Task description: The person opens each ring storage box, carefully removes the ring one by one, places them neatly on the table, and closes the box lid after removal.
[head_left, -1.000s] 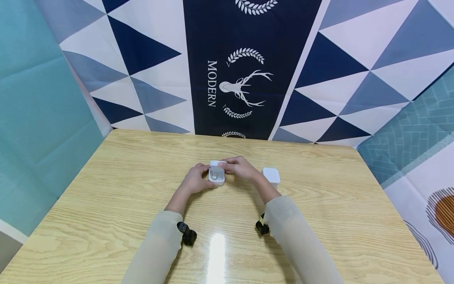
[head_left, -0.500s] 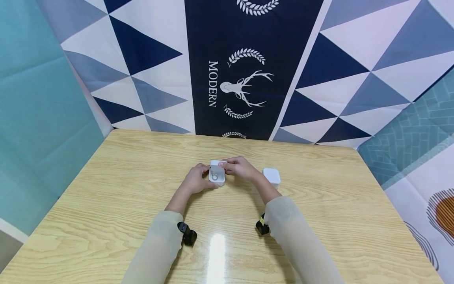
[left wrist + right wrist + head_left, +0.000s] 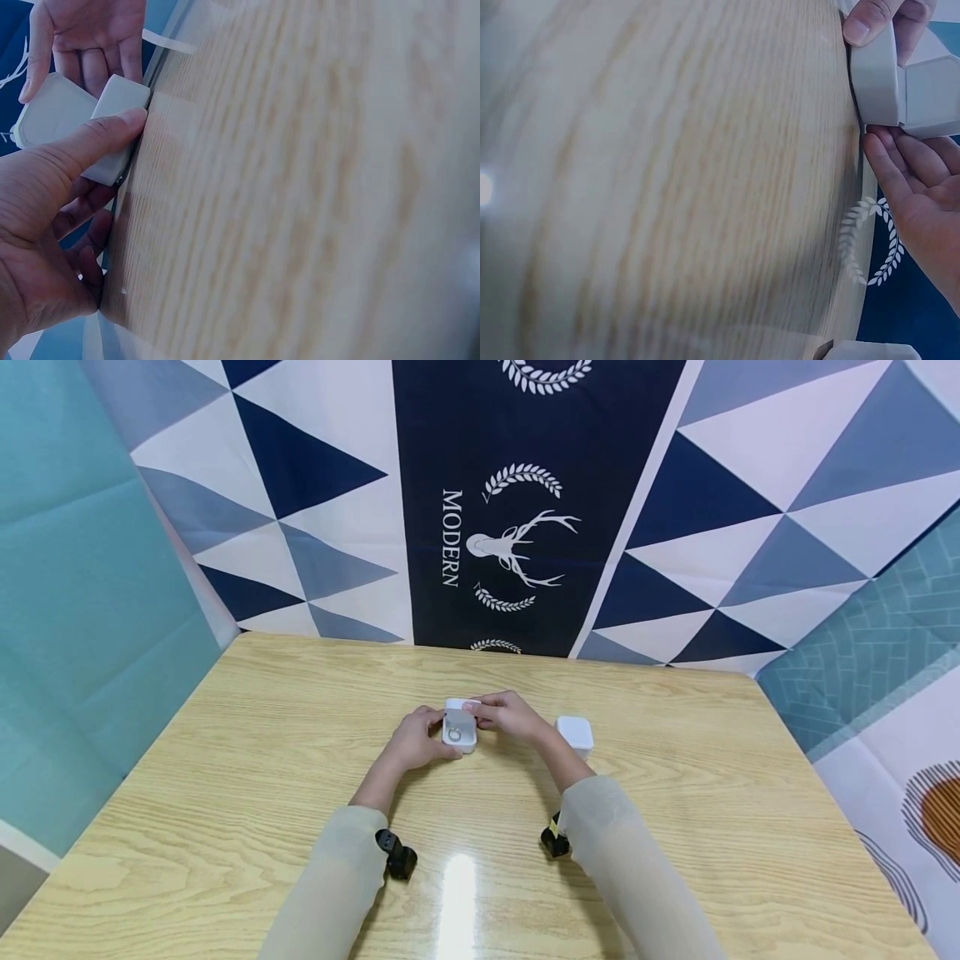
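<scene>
A small white ring box (image 3: 459, 746) stands on the table with its lid raised, and a ring (image 3: 454, 735) sits inside it. My left hand (image 3: 411, 741) holds the box's base from the left, its thumb along the front side. From the right, my right hand (image 3: 506, 714) pinches the raised lid, thumb on its inner face. In the left wrist view the left thumb lies across the box base (image 3: 124, 97), with the lid (image 3: 52, 112) tilted back. The right wrist view shows the right hand's fingers (image 3: 922, 161) close beside the base and lid.
A second white box (image 3: 573, 732), closed, stands on the wooden table (image 3: 675, 793) right of the right forearm. A patterned cloth (image 3: 315, 510) hangs behind the table's far edge. Each wrist carries a small black camera.
</scene>
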{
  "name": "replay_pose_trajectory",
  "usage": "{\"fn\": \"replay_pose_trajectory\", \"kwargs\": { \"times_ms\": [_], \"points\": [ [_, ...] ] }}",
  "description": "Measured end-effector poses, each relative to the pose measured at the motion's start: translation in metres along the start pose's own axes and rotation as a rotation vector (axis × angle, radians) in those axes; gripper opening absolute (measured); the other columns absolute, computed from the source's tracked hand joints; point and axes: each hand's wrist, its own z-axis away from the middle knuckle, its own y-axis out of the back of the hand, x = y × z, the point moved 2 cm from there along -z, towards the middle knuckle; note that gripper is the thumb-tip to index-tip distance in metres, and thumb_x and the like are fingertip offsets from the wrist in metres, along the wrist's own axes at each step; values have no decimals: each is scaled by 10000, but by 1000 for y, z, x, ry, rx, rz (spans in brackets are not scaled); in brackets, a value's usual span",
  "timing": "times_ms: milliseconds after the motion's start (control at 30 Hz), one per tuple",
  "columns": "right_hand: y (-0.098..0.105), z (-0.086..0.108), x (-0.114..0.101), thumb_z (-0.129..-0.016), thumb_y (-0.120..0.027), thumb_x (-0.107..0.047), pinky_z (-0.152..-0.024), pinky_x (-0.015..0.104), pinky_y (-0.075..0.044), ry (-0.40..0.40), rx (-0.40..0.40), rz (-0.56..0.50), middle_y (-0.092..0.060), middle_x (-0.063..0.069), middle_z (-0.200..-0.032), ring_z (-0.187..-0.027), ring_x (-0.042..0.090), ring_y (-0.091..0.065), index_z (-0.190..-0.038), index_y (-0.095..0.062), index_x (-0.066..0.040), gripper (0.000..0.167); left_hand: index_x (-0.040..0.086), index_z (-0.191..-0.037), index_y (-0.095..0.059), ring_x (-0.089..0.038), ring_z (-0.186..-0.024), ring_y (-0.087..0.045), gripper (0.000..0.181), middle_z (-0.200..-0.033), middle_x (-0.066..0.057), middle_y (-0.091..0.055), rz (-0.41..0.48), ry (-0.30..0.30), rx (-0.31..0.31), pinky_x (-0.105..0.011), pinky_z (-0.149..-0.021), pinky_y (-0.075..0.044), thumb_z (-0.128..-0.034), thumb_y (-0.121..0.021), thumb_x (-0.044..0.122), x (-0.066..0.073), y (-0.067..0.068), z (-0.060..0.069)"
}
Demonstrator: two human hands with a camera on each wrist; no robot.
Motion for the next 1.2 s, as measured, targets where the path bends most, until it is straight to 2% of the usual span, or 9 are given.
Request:
{"fn": "replay_pose_trajectory", "kwargs": {
  "times_ms": [367,800,1200],
  "points": [
    [0,0,1,-939,-555,-264,-977,396,-461,9,-13,-42,-545,216,-1311,-1142,322,-576,-1266,-553,41,448,13,-1322,-517,-241,-1078,-528,738,-1148,-93,-571,-2,-6,2,-399,-992,-420,-699,-828,259,1,1,2],
    [0,1,-2,-946,-539,-261,-956,382,-479,6,4,-34,-573,221,-1269,-1071,268,-608,-1237,-574,48,426,16,-1322,-518,-238,-1075,-530,731,-1139,-88,-571,9,-1,4,-392,-989,-424,-701,-827,244,1,0,2],
    [0,1,-1,-951,-530,-300,-964,387,-473,-3,-5,-23,-570,214,-1276,-1085,268,-602,-1249,-568,39,453,13,-1321,-517,-242,-1083,-531,730,-1147,-89,-570,23,0,3,-396,-989,-424,-701,-827,241,1,0,2]
  ]
}}
